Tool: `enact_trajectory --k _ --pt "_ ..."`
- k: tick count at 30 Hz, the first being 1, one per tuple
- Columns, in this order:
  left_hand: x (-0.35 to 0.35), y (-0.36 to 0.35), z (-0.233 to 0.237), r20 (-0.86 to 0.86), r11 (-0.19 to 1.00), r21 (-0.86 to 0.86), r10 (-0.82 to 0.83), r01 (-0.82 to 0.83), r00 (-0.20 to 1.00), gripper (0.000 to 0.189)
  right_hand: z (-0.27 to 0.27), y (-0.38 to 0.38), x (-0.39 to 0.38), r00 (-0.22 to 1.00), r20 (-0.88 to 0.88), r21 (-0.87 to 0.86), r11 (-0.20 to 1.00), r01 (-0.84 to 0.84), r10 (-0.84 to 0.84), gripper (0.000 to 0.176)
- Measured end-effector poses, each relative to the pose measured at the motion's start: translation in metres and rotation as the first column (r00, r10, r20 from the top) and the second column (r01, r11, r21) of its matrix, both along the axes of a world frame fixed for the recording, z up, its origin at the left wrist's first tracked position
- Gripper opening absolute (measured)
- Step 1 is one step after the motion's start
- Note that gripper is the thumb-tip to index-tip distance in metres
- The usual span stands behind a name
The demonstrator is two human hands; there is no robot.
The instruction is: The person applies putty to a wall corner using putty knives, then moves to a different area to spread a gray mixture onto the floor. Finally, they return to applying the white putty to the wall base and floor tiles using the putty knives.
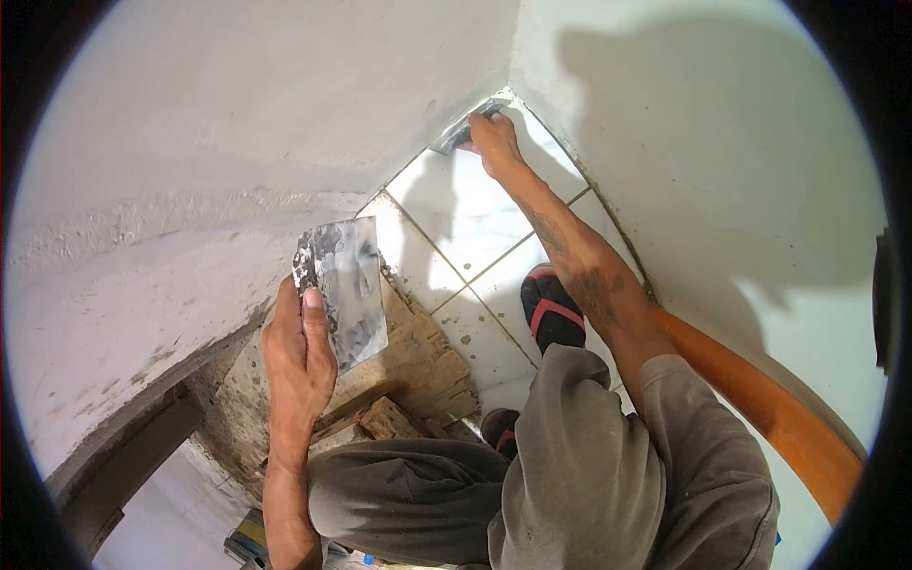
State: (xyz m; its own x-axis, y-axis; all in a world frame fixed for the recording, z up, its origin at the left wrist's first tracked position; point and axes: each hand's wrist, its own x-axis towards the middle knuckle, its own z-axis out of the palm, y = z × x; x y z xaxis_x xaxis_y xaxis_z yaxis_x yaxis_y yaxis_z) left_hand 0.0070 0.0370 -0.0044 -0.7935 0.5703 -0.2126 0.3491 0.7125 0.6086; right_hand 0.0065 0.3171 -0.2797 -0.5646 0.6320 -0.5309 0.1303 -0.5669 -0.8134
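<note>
My left hand (299,347) is closed round the dark, plaster-spotted grip of a wide putty knife (350,294). Its flat blade is smeared with white and grey filler and faces up, beside the left wall. Farther off, my right hand (494,144) grips a second wide putty knife (458,136). That blade lies along the foot of the left wall (285,85), close to the corner where the two walls meet the floor. My right fingers partly cover its grip.
White floor tiles (475,204) with dirt specks lie ahead. Broken wooden boards (418,356) rest on the left below my left hand. An orange curved piece (741,389) stands along the right wall (722,142). My sandalled foot (554,309) is on the tiles.
</note>
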Motion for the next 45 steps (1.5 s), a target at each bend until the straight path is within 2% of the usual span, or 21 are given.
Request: enact_trajectory --k 4,7,8,10,13,14,17,18,21,24,27,30,33,36,39,40,43,44,45 --pt "0.0 -0.002 0.0 0.023 1.0 -0.015 0.008 -0.008 1.0 0.04 0.005 0.004 -0.017 1.0 -0.003 -0.001 1.0 -0.02 0.02 0.03" --pt "0.0 0.0 0.002 0.078 0.999 -0.024 0.039 -0.037 0.996 0.043 0.005 0.002 -0.027 0.977 0.189 0.267 0.952 -0.151 0.102 0.029" --pt "0.0 0.001 0.0 0.068 0.999 -0.016 0.034 -0.033 0.997 0.044 0.004 0.0 -0.023 0.977 0.189 0.319 0.936 -0.151 0.094 0.031" --pt "0.0 0.002 0.0 0.059 1.0 -0.011 0.03 -0.029 0.998 0.046 0.038 -0.016 -0.006 0.979 0.188 0.42 0.894 -0.153 0.08 0.036" --pt "-0.001 0.003 0.002 0.062 0.999 -0.036 0.037 -0.035 0.997 0.051 0.031 -0.023 0.014 0.97 0.242 0.462 0.88 -0.105 -0.011 0.034" --pt "-0.002 0.002 0.003 0.064 0.998 -0.056 0.043 -0.04 0.997 0.053 0.023 -0.022 0.017 0.985 0.16 0.431 0.902 -0.016 -0.059 0.03" --pt "-0.004 0.002 0.006 0.119 0.991 -0.122 0.061 -0.047 0.991 0.054 0.009 -0.012 0.022 0.988 0.075 0.111 0.986 0.128 -0.137 0.027" --pt "-0.004 0.002 0.006 0.146 0.988 -0.145 0.068 -0.047 0.987 0.054 0.004 -0.006 0.021 0.992 0.05 0.055 0.992 0.115 -0.118 0.027" --pt "-0.001 -0.001 0.0 0.057 0.997 -0.062 0.051 -0.047 0.997 0.05 0.002 0.003 0.017 0.994 -0.031 0.008 0.994 0.105 -0.105 0.03" --pt "-0.002 0.0 0.003 0.113 0.997 -0.06 0.063 -0.056 0.992 0.047 0.01 0.01 0.009 0.996 -0.044 -0.033 0.997 0.076 -0.078 0.03" --pt "-0.002 -0.001 0.002 0.102 0.998 -0.048 0.051 -0.047 0.994 0.046 0.014 0.013 0.0 0.991 -0.112 -0.044 0.997 0.066 -0.071 0.03" --pt "-0.003 -0.003 0.001 0.091 0.999 -0.033 0.035 -0.032 0.995 0.047 0.012 0.013 -0.009 0.993 -0.106 -0.004 0.999 0.047 -0.047 0.028" --pt "-0.002 -0.005 -0.002 0.023 0.999 -0.041 0.023 -0.022 0.999 0.05 0.022 0.013 -0.012 1.0 -0.003 0.068 0.998 -0.015 0.015 0.029" --pt "-0.002 -0.001 0.001 0.078 0.997 -0.057 0.06 -0.056 0.995 0.055 0.032 0.008 -0.011 0.999 -0.021 0.204 0.979 -0.022 0.027 0.027" --pt "-0.001 0.006 0.006 0.132 0.995 -0.071 0.076 -0.067 0.988 0.057 0.074 -0.006 0.005 0.994 0.105 0.491 0.868 -0.076 0.028 0.03" --pt "-0.001 0.007 0.006 0.132 0.996 -0.064 0.075 -0.067 0.988 0.057 0.067 -0.011 0.008 0.998 0.067 0.641 0.767 -0.026 -0.022 0.028" --pt "-0.002 0.006 0.005 0.117 0.997 -0.042 0.075 -0.07 0.99 0.057 0.078 -0.026 0.031 0.999 -0.023 0.515 0.856 0.045 -0.038 0.027" --pt "-0.003 0.004 0.003 0.103 0.997 -0.032 0.074 -0.071 0.992 0.057 0.08 -0.027 0.037 0.997 0.07 0.344 0.939 0.004 -0.03 0.019" --pt "-0.003 0.002 0.001 0.09 0.997 -0.023 0.074 -0.072 0.993 0.057 0.071 -0.026 0.04 0.998 0.035 0.242 0.969 0.042 -0.052 0.018"
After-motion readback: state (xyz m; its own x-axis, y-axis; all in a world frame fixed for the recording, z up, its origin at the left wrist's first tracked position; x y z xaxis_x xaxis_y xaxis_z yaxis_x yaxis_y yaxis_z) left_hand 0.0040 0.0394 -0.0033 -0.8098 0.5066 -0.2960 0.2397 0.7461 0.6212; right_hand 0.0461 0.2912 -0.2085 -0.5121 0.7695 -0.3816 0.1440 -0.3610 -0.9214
